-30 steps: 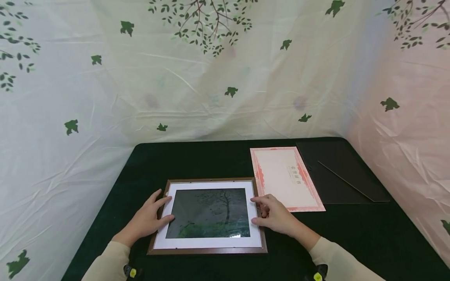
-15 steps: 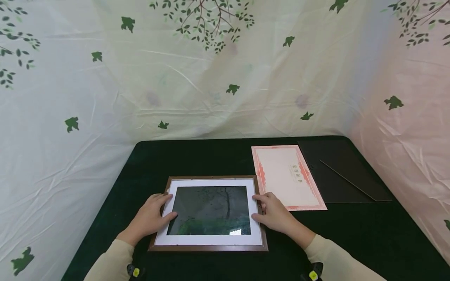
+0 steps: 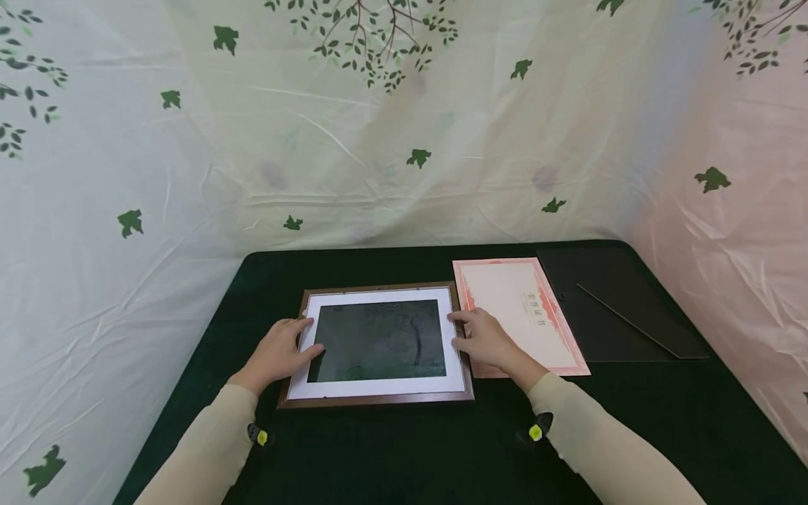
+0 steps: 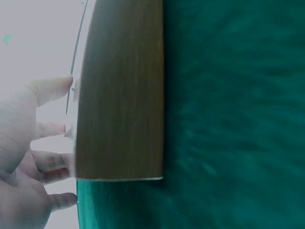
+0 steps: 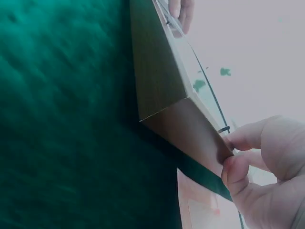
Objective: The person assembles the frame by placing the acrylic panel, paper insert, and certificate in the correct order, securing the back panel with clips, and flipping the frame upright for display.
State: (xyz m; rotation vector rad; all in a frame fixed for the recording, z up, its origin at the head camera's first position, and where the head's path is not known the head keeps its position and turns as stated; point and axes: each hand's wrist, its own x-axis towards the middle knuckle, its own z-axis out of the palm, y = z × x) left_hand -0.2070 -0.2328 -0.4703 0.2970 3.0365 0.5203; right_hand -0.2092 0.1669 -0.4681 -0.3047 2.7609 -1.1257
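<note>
A picture frame (image 3: 379, 402) with a brown wooden border, a white mat (image 3: 385, 388) and a dark glossy middle stands out in the head view. My left hand (image 3: 276, 354) holds its left side, thumb reaching over the mat onto the dark part. On the opposite side my right hand (image 3: 489, 340) grips the border, fingertips at the mat's edge. Close up in the left wrist view, the fingers (image 4: 55, 90) line the frame's edge beside its wooden side (image 4: 121, 95). In the right wrist view, the thumb and fingers pinch the frame's side (image 5: 193, 133), near a small dark tab (image 5: 224, 129).
A pink-bordered certificate (image 3: 499, 287) lies right of the frame, partly behind my right hand. Beside it, a dark flat board (image 3: 593, 273) carries a thin slanted strip (image 3: 625, 319). All are on a dark green tabletop (image 3: 379, 456), before a leaf-printed curtain (image 3: 353, 175).
Both hands have moved the picture frame forward, away from the near edge, and it now sits slightly turned. The certificate and the dark board have stayed in place.
</note>
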